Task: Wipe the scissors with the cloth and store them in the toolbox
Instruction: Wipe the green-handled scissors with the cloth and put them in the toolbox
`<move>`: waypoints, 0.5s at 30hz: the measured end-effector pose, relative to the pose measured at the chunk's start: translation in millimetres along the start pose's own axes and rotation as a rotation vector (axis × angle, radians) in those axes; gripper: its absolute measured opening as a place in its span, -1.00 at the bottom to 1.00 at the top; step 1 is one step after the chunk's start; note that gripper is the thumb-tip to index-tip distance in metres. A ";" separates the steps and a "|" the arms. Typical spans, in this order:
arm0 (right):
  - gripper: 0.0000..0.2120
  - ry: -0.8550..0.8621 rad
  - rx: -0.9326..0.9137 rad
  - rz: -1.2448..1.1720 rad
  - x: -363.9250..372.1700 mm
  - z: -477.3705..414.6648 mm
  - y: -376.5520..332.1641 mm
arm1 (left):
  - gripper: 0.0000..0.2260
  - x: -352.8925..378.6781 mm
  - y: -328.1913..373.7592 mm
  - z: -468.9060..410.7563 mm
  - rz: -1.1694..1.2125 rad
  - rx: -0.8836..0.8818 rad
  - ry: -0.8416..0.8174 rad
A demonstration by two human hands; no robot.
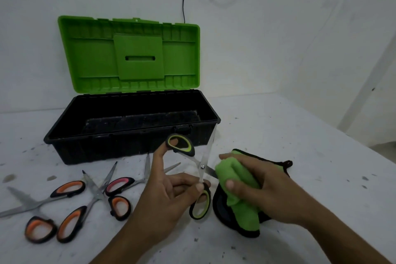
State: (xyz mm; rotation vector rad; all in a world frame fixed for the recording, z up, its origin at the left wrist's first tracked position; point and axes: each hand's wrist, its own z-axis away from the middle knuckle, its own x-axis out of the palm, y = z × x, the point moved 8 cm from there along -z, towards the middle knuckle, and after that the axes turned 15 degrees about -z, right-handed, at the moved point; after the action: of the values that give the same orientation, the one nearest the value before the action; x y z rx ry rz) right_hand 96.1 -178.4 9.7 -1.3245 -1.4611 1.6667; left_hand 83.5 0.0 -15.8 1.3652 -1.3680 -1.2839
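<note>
While the left hand [167, 195] holds the green-handled scissors [202, 166] up off the counter [300, 135], they're spread wide open; its fingers [160, 152] are curled onto them, index poked through the upper loop and thumb pinching the lower handle near the pivot; one blade points up toward the right front corner of the toolbox [107, 150], the other runs right into the cloth [233, 176]. Over there the right hand [267, 191] has the green cloth bunched up, fingers and thumb wrapped round it and squeezed over that blade; some black fabric [222, 206] sits under it, can't tell if it's the same piece. Toolbox is just behind, black tub with the green lid [137, 53] standing open; more scissors [96, 195] with orange and pink handles lie overlapping on the counter to the left.
</note>
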 end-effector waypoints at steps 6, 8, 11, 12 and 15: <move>-0.75 -0.062 -0.087 0.272 5.9 -7.3 -3.4 | -0.17 0.2 -0.4 -0.9 -0.023 -0.009 -0.006; -0.85 -0.045 -0.085 0.225 -3.1 -7.4 -4.8 | -0.18 -0.8 2.3 -1.4 -0.029 -0.004 -0.008; -0.88 -0.037 -0.098 0.137 -10.5 -5.2 -10.3 | -0.19 2.1 5.2 -1.8 -0.029 -0.002 -0.025; -0.89 -0.036 -0.102 0.125 -11.8 -4.9 -11.3 | -0.20 2.2 5.6 -1.7 -0.030 -0.002 -0.022; -0.89 -0.015 -0.087 0.184 -25.8 -5.3 -5.7 | -0.25 -7.2 6.5 -3.8 -0.004 0.009 0.034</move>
State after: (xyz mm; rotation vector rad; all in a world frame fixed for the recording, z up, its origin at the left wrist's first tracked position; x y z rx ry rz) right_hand 109.2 -197.5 23.5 -1.5372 -1.4733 1.7474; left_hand 86.8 6.1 -8.0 1.3898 -1.3499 -1.2530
